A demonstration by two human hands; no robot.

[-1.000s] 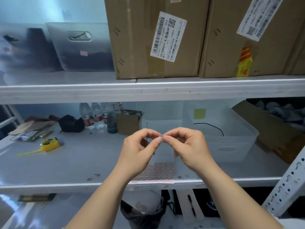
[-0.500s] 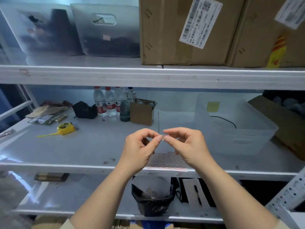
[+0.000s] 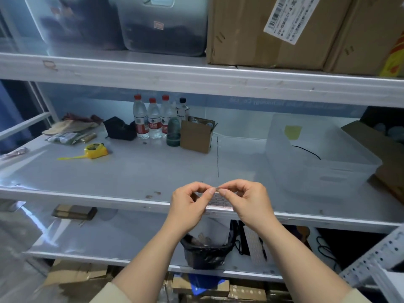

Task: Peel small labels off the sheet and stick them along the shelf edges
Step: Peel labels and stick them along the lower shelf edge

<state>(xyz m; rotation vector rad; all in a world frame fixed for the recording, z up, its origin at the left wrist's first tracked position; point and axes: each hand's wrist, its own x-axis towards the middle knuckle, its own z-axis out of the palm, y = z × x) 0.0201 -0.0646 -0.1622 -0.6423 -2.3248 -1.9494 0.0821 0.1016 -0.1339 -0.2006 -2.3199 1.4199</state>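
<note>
Two hands meet just above the front edge of the middle shelf (image 3: 122,199), fingertip to fingertip. The left hand (image 3: 189,206) and the right hand (image 3: 251,204) each pinch one end of a small label (image 3: 216,189), thumb and forefinger pressed together on it, so the label spans the narrow gap between the two grips. Its print is too small to read. Directly below the hands, the label sheet (image 3: 220,202) lies flat on the shelf at its front lip, mostly hidden by the fingers; rows of small red-outlined labels show between the wrists.

Further back on the same shelf stand several water bottles (image 3: 150,121) beside a small open cardboard box (image 3: 195,136), with a yellow tape measure (image 3: 95,149) to their left and a clear plastic tub (image 3: 317,162) to the right. The upper shelf edge (image 3: 196,78) runs across above, carrying large cardboard cartons (image 3: 262,33) and translucent bins (image 3: 164,25). A black-lined waste bin (image 3: 205,251) sits on the lower shelf beneath the hands.
</note>
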